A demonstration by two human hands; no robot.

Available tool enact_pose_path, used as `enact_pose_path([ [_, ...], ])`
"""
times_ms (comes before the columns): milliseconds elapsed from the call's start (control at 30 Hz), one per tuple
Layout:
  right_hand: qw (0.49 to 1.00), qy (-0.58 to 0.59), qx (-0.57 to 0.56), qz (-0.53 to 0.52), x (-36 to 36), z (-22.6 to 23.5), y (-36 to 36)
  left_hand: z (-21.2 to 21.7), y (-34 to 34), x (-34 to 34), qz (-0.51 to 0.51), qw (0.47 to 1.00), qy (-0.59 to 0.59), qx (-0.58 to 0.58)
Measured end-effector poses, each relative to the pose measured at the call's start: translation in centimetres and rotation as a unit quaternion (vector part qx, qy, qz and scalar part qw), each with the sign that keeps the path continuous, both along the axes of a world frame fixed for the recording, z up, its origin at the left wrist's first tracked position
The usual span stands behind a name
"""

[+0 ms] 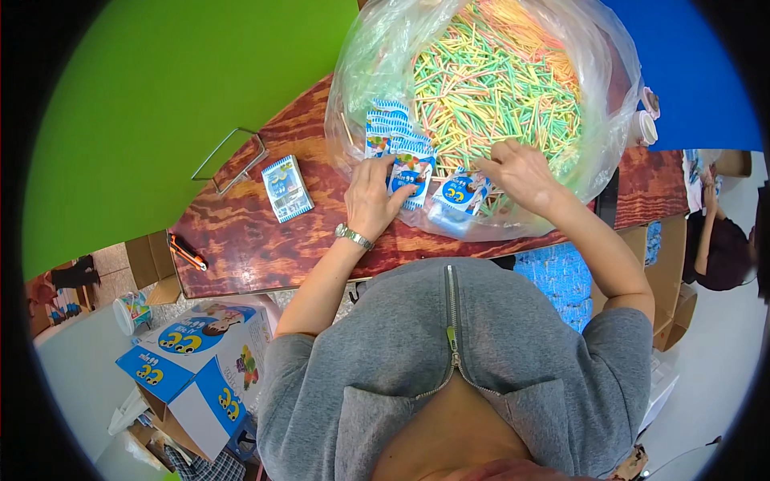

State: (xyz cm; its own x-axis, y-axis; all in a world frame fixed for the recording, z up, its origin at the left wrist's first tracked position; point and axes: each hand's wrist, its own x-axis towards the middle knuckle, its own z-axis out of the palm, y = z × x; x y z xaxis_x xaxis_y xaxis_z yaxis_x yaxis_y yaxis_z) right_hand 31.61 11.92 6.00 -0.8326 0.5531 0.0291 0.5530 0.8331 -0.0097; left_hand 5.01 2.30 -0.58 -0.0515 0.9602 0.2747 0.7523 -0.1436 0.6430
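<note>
A big clear plastic bag (365,76) lies open on the table, full of thin candy sticks (497,96) in green, yellow, pink and orange. At its near left edge, several small blue and white packets (389,120) overlap in a pile. My left hand (371,199) is closed on the front packet (411,178), thumb over its lower part and fingers at its side. Just right of it, my right hand (523,178) pinches the upper corner of another packet (464,191). Whether a stick is between those fingertips is hidden.
On the wood-patterned table (233,240) lie a flat packet (286,188), a bent wire frame (237,160) and an orange cutter (188,252). White cups (644,127) stand right of the bag. Printed cartons (200,361) sit lower left. Another person (722,248) is at far right.
</note>
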Motion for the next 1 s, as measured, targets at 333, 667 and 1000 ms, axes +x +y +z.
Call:
enact_pose_path([
  [333,0.973,0.184,-0.137,0.028,-3.2,6.2,3.3,4.2,3.4,3.4,-0.136,0.98,-0.12,0.085],
  [667,0.94,0.267,-0.206,0.055,-3.0,7.4,6.3,4.2,8.0,3.6,-0.119,0.938,-0.314,-0.083],
  [1000,0.974,-0.078,-0.019,-0.212,4.9,0.6,26.7,6.0,9.2,4.1,-0.106,0.938,-0.313,-0.101],
])
